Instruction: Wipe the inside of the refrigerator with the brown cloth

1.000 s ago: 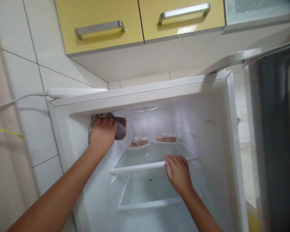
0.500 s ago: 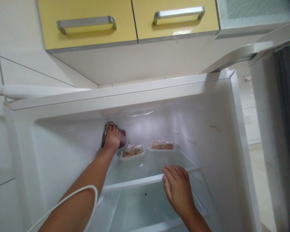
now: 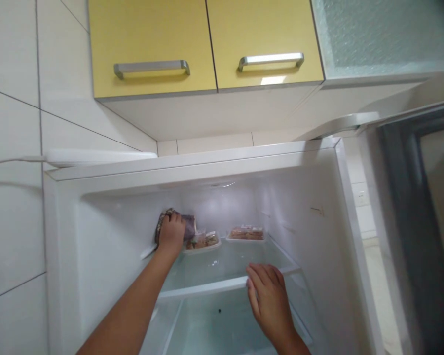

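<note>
In the head view my left hand (image 3: 172,232) reaches deep into an open fridge, its fingers closed on a dark patterned cloth (image 3: 190,227). The cloth lies against the left inner wall near the back, partly covered by the hand. Just right of it, a white tray of wrapped food (image 3: 203,241) sits on the upper glass shelf (image 3: 222,266). My right hand (image 3: 270,301) is at the white front edge of that shelf (image 3: 203,288), fingers bent together over it and thumb lower down.
A second wrapped food tray (image 3: 246,233) stands at the back right of the upper shelf. Below is another glass shelf (image 3: 207,328) with a small dark spot. The fridge door (image 3: 399,207) stands open at the right. Yellow cabinets (image 3: 151,34) hang above.
The cloth and my left hand have shifted slightly down along the left wall, and the cloth's shape has changed. My right hand stays at the shelf edge. The view has tilted up.
</note>
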The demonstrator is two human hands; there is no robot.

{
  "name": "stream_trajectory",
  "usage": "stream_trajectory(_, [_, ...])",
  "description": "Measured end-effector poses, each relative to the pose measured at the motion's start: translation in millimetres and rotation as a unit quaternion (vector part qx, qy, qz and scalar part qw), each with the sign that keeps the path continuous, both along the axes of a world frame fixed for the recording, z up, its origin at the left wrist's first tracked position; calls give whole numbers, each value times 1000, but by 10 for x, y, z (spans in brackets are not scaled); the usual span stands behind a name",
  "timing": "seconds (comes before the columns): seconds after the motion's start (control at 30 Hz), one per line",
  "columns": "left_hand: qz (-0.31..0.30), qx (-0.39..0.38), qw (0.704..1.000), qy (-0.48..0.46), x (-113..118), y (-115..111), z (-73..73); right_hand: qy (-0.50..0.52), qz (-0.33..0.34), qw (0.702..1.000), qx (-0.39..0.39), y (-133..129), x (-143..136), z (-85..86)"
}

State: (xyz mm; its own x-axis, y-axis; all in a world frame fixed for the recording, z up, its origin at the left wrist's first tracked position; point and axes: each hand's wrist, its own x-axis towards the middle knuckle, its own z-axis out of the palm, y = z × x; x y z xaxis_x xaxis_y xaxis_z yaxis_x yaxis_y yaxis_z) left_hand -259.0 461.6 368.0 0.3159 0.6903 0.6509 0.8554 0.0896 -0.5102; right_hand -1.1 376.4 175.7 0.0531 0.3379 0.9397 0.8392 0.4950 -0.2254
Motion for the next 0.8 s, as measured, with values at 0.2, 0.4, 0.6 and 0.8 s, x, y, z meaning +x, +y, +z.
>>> stream_trajectory(0.2, [-48, 51, 991, -116, 8, -763, -147, 0, -3, 1000, 3, -22, -17, 15])
stream_trajectory(0.4, [-236, 64, 728, -641, 45, -1050, -282, -4, -11, 1000, 11, -48, -29, 40])
stream_trajectory(0.6, [-380, 4, 350, -856, 132, -1063, 14, -4, -18, 1000, 3, -67, -40, 69])
stream_trajectory(0.8, [-515, 21, 535, -669, 424, -1118, 644, -5, -24, 1000, 7, -78, -48, 79])
